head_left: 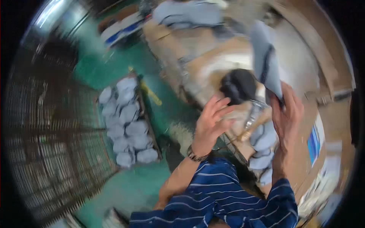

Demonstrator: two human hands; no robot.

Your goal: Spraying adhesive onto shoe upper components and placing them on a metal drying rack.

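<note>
In my right hand [288,110] is a long, light grey flat piece [262,51] with a dark line along it, gripped at its lower end and held up on edge. The exact kind of piece is too blurred to tell. My left hand [213,122], with a dark band at the wrist, is raised in front of me with fingers apart and nothing in it. Just beyond its fingertips, a rounded black thing [239,86] sits on the work table. Beside it lies a shiny metallic item [254,114], smeared by motion.
More grey pieces [263,135] lie at the table's near edge, by my right forearm. A rack [153,138] on the green floor [140,182] holds several grey pieces. At far left stands a dark slatted stack [57,129]. A yellow bar [151,94] is near the rack.
</note>
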